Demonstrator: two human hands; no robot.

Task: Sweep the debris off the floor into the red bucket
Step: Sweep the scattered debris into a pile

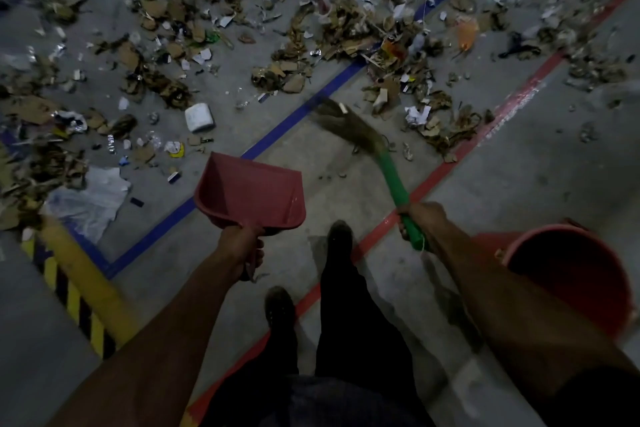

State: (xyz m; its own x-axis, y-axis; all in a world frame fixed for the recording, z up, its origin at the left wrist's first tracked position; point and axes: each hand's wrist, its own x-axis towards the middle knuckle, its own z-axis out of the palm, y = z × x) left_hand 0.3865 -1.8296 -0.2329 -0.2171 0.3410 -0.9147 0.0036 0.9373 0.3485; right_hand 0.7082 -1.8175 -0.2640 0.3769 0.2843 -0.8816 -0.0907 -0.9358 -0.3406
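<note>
**Broom and dustpan poised short of the litter**

Your right hand (420,218) is wrapped round the green handle of the broom (375,158), whose long axis runs from the grip at centre right up and left to blurred bristles near the blue floor line (294,116). Your left hand (242,246) is closed on the handle of the red dustpan (252,194), held off the floor with its mouth facing up-frame and nothing visible in it. The debris (346,31) lies beyond both tools, strewn across the upper half of the frame; its nearest heap is just right of the bristles, so the broom hand looks better placed to reach it. The red bucket (571,274) stands at lower right, beside your right forearm.
</note>
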